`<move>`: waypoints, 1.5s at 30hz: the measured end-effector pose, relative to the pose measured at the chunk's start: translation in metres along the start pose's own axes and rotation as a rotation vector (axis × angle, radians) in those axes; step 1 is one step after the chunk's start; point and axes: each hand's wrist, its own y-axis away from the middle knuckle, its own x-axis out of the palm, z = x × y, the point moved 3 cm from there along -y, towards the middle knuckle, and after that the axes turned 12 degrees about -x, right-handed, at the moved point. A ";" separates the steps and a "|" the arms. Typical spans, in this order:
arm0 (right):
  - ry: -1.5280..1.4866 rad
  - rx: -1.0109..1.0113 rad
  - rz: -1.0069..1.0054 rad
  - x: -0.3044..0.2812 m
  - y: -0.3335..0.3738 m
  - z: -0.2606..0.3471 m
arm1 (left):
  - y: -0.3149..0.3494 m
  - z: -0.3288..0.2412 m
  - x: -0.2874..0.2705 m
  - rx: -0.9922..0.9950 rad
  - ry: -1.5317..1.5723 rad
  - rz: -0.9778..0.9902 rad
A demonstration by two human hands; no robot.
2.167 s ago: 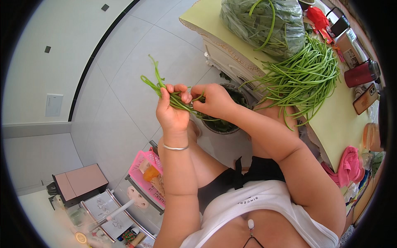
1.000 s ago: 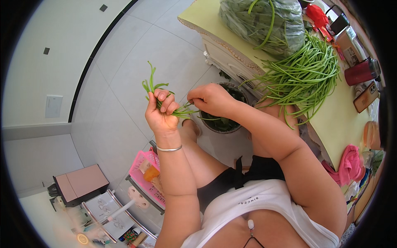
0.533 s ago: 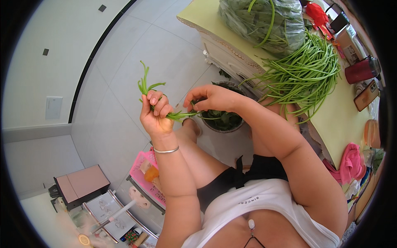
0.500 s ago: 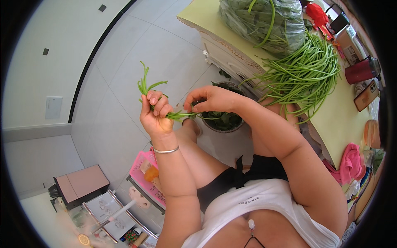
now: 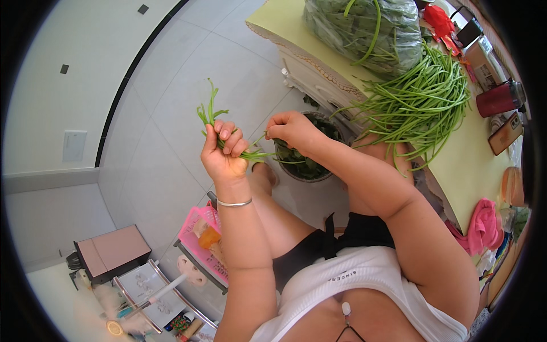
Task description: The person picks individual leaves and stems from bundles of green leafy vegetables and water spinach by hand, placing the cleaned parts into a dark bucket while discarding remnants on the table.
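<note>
My left hand [image 5: 225, 155] is closed round a small bunch of green leaf stems [image 5: 211, 105]. Their ends stick out above the fist and below it, toward the right. To its right, my right hand [image 5: 294, 132] pinches thumb and fingers together on a thin green strand [image 5: 260, 138] that runs back to the bunch. Beneath the right hand stands a round bin [image 5: 305, 179] on the floor, with dark green leaves inside. Farther right, a large heap of long green stems [image 5: 421, 105] lies on the table, some hanging over its edge.
A big clear plastic bag of greens [image 5: 364, 40] sits on the yellow-topped table [image 5: 447, 185]. Along its right side are a dark red flask [image 5: 494, 101], a phone [image 5: 505, 134] and a pink cloth [image 5: 484, 223]. A pink basket [image 5: 196, 228] stands beside my left forearm.
My left hand has shifted slightly right with the bunch. My right hand has risen a little and moved away from the stem ends, drawing a thin strand between the hands.
</note>
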 end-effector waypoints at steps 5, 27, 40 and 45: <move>-0.041 -0.024 -0.127 0.000 0.001 -0.009 | -0.005 0.003 -0.002 -0.007 0.004 -0.020; 0.574 -0.292 0.416 -0.016 0.006 0.004 | 0.019 -0.027 0.008 0.221 -0.172 -0.042; 0.219 0.031 -0.092 -0.003 -0.014 -0.034 | 0.024 0.018 0.034 0.623 -1.070 -0.351; 0.312 -0.081 -0.026 -0.021 -0.028 -0.058 | 0.014 0.044 0.047 0.545 -1.352 -0.181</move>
